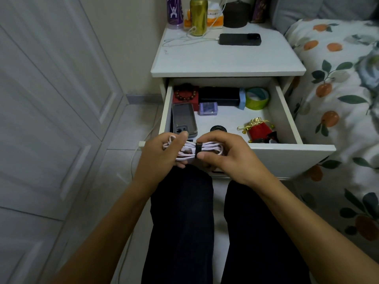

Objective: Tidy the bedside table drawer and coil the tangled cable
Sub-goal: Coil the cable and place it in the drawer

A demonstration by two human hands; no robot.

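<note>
The bedside table (225, 64) stands at 12 o'clock, its drawer (287, 154) pulled open. Below it, left hand (162, 154) and right hand (225, 154) grip the coiled pink cable (211, 147), with 1 black strap (198, 149) around its middle.

A white bedside table (227, 64) bears a black phone (240, 39) and gold can (198, 16).

1. Cable (211, 147): pale lilac, matt braided-looking cord, black strap (198, 149) round it.
2. Counter (225, 60) and drawer (287, 158): smooth white painted finish.
3. Can (198, 16) at 12 o'clock on the counter: glossy gold metal.
4. Pouch (259, 130) at 3 o'clock in the drawer: red cloth, shiny gold trim.
5. Bracelet (185, 93): polished dark beads.
6. Phone case (183, 117): smoky translucent plastic.
</note>
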